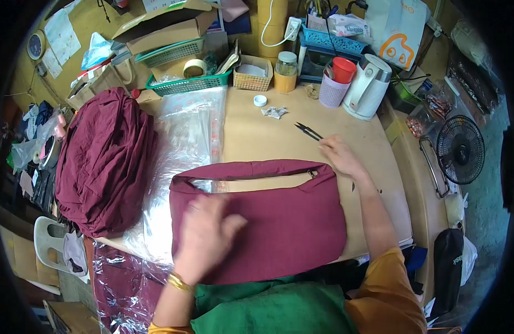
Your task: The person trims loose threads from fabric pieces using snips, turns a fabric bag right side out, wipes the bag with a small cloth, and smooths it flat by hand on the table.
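Note:
A maroon cloth bag (268, 228) lies flat on the table in front of me, its strap looped along the top edge. Over the bag's left part is my left hand (209, 225), blurred, with thumb and fingers apart and nothing visible in it; whether it touches the cloth is unclear. My right hand (337, 153), beyond the bag's upper right corner, has its fingers closed on black thread snips (308, 131), whose blades point up and left. A small metal piece (312, 173) shows at the strap's right end.
Left of the bag are clear plastic sheets (184, 128) and a maroon cloth pile (106, 161). Along the back stand a green basket (190, 83), a jar (286, 71), a lilac cup (331, 92) and a white kettle (368, 86). A white cap (260, 101) lies nearer.

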Tool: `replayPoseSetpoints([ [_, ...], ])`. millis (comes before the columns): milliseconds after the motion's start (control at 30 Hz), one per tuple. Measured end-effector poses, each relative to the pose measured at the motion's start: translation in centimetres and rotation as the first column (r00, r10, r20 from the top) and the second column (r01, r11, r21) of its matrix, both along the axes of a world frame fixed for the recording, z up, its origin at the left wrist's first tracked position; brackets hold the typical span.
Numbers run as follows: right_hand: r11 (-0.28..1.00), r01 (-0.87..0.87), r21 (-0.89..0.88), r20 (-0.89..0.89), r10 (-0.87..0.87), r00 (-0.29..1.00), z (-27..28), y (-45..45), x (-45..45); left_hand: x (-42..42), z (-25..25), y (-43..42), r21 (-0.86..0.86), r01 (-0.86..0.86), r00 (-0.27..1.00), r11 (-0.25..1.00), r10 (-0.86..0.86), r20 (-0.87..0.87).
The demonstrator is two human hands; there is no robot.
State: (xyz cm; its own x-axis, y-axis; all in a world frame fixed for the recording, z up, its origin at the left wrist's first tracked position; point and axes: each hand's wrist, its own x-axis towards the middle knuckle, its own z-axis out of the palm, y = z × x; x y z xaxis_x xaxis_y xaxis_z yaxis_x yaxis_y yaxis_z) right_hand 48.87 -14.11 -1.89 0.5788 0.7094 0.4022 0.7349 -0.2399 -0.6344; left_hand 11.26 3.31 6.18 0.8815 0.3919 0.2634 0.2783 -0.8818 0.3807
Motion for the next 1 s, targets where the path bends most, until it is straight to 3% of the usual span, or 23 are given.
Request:
replayPoseSetpoints([
  [33, 0.986, -0.042, -0.16, 0.004, 0.043, 0.999, -0.3, 1.1, 0.9, 0.5, -0.3, -2.3, -0.087, 0.042, 0.993, 0.995, -0.052, -0.108],
  [67, 0.945, -0.083, -0.315, 0.002, 0.088, 0.996, -0.1, 2.3, 1.9, 0.6, -2.3, -4.3, 0.039, 0.035, 0.964, 0.999, -0.024, -0.266],
  [133, 0.928, 0.018, -0.373, 0.057, 0.004, 0.998, 3.4, 6.0, 1.4, 1.3, -6.2, -5.2, 0.086, 0.029, 0.947, 0.996, 0.0, -0.322],
  [200, 0.948, -0.051, -0.314, 0.199, 0.118, 0.973, 5.1, 10.3, 1.5, 1.7, -7.0, -5.1, 0.099, 0.026, 0.951, 0.995, 0.006, -0.309],
  [267, 0.933, -0.249, -0.259, 0.258, 0.315, 0.913, 2.7, 15.0, 3.5, 2.1, -6.9, -5.0, 0.064, 0.029, 0.955, 0.998, -0.008, -0.297],
  [467, 0.888, -0.115, -0.444, 0.35, 0.29, 0.891, -1.0, 19.2, 2.7, 2.2, -6.6, -4.6, 0.014, 0.03, 0.951, 0.999, -0.024, -0.308],
  [600, 0.831, -0.132, -0.541, 0.283, 0.328, 0.901, 0.5, 18.4, 2.0, 2.3, -6.5, -4.6, -0.013, 0.027, 0.95, 1.0, -0.029, -0.312],
  [633, 0.905, -0.08, -0.418, 0.452, 0.284, 0.846, 0.2, 18.2, 1.7, 2.3, -6.5, -4.6, -0.005, 0.027, 0.951, 1.0, -0.027, -0.308],
  [700, 0.959, -0.048, -0.281, 0.602, 0.215, 0.769, 0.3, 17.0, 0.4, 2.3, -6.5, -4.3, 0.004, 0.028, 0.952, 1.0, -0.026, -0.306],
  [767, 0.942, -0.216, -0.258, 0.258, 0.282, 0.924, 7.1, 13.9, -5.3, 2.3, -6.6, -4.4, -0.013, 0.02, 0.954, 1.0, -0.023, -0.298],
  [833, 0.771, -0.271, -0.576, -0.095, 0.266, 0.959, 9.7, 10.4, -9.2, 2.3, -6.4, -4.5, -0.004, 0.009, 0.956, 1.0, -0.01, -0.294],
  [900, 0.784, -0.28, -0.555, 0.103, 0.399, 0.911, 8.6, 5.9, -11.8, 2.7, -5.5, -4.4, 0.015, 0.006, 0.958, 1.0, -0.002, -0.287],
  [967, 0.773, -0.254, -0.582, 0.103, 0.38, 0.919, 6.3, 4.3, -12.0, 3.6, -4.1, -4.5, -0.104, 0.039, 0.921, 0.994, -0.076, -0.382],
  [1000, 0.763, -0.226, -0.606, 0.102, 0.356, 0.929, 5.2, 3.8, -12.0, 4.2, -3.4, -4.5, -0.12, 0.041, 0.936, 0.992, -0.08, -0.343],
])
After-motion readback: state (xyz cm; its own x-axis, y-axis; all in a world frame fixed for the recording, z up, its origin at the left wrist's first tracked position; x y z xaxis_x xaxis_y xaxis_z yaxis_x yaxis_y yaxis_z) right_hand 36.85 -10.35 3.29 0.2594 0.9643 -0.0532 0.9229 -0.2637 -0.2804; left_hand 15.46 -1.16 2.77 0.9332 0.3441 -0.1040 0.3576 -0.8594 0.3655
